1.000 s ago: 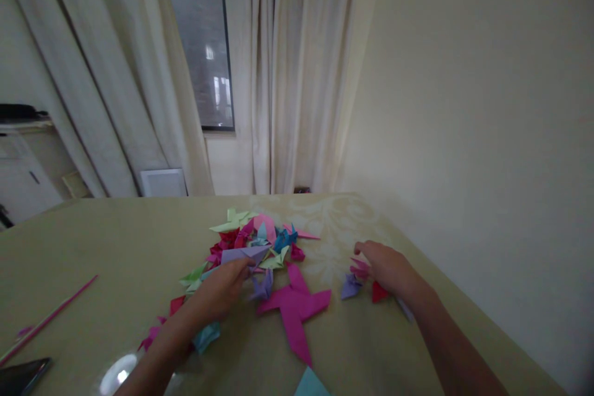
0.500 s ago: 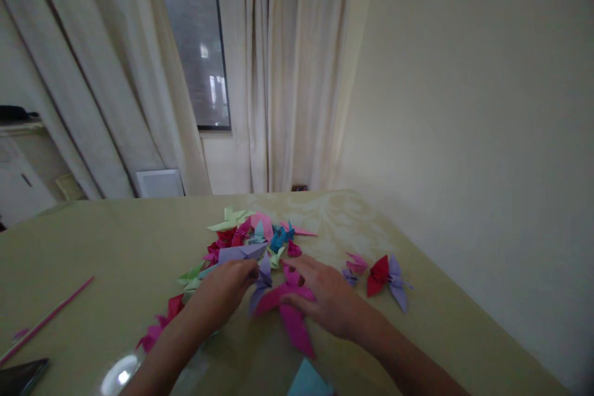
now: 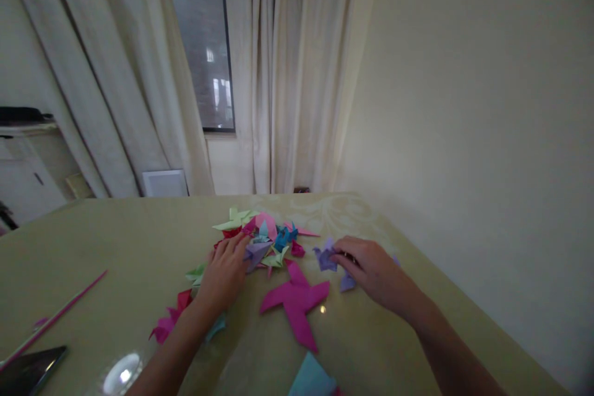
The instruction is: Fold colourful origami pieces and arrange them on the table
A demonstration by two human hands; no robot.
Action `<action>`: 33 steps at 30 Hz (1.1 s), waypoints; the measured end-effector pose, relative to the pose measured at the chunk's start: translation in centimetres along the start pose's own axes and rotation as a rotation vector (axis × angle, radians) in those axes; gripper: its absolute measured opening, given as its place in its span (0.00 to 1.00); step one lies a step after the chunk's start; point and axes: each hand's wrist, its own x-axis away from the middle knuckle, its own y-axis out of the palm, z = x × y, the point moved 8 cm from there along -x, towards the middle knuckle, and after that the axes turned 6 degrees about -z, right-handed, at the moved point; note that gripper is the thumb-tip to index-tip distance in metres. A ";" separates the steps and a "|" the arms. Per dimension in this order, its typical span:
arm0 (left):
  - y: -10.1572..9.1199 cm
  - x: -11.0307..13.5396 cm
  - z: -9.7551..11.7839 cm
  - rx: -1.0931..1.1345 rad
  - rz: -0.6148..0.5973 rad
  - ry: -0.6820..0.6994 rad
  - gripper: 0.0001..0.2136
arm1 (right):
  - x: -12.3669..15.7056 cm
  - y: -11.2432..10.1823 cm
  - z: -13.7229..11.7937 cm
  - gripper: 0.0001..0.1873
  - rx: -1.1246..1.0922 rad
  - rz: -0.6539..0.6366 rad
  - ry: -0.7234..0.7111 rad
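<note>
A heap of folded paper shapes (image 3: 260, 238) in green, red, pink, blue and purple lies on the yellow-green table (image 3: 116, 241). My left hand (image 3: 225, 272) rests flat on the heap's left side, fingers stretched out, touching red and purple pieces. My right hand (image 3: 371, 269) pinches a small purple folded piece (image 3: 325, 258) to the right of the heap; another purple piece (image 3: 347, 283) shows under its palm. A large magenta pinwheel (image 3: 296, 304) lies between my two hands.
A pink stick (image 3: 60, 312) and a dark phone (image 3: 28, 371) lie at the left near edge. A light blue paper (image 3: 310, 378) sits at the near edge. More pink folded pieces (image 3: 169, 322) lie beside my left forearm. The wall is close on the right.
My right hand has gone from the magenta pinwheel to the right, carrying a small purple piece. My left hand moved up onto the heap and spread flat. The red piece on the right is now hidden.
</note>
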 end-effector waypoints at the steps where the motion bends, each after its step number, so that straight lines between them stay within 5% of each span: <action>1: 0.4 0.0 -0.8 -0.012 -0.012 -0.025 0.23 | 0.5 -0.8 0.8 0.13 0.016 0.016 0.027; 4: 1.1 0.2 -2.0 -0.056 -0.059 -0.057 0.22 | 2.5 -1.6 3.9 0.16 0.074 0.041 0.122; 9: 1.1 -0.1 -2.6 -0.049 -0.111 -0.060 0.17 | 6.6 1.3 9.2 0.18 0.141 0.094 0.285; 14: -0.6 -0.6 -3.2 0.064 -0.113 -0.033 0.16 | 9.6 2.3 11.1 0.20 0.027 0.314 0.398; 18: -3.9 -0.6 -2.5 0.251 -0.069 0.044 0.20 | 8.9 0.9 8.5 0.21 -0.044 0.429 0.310; 22: -7.1 0.2 -0.4 0.733 -0.017 0.063 0.26 | 5.3 0.5 4.2 0.19 -0.228 0.362 0.153; 27: -6.8 1.6 4.3 1.245 -0.171 0.091 0.24 | -0.8 2.1 -1.4 0.23 -0.585 0.188 -0.015; 33: -4.8 2.4 7.7 1.389 -0.339 0.224 0.24 | -3.2 2.8 -4.4 0.19 -0.765 0.219 -0.113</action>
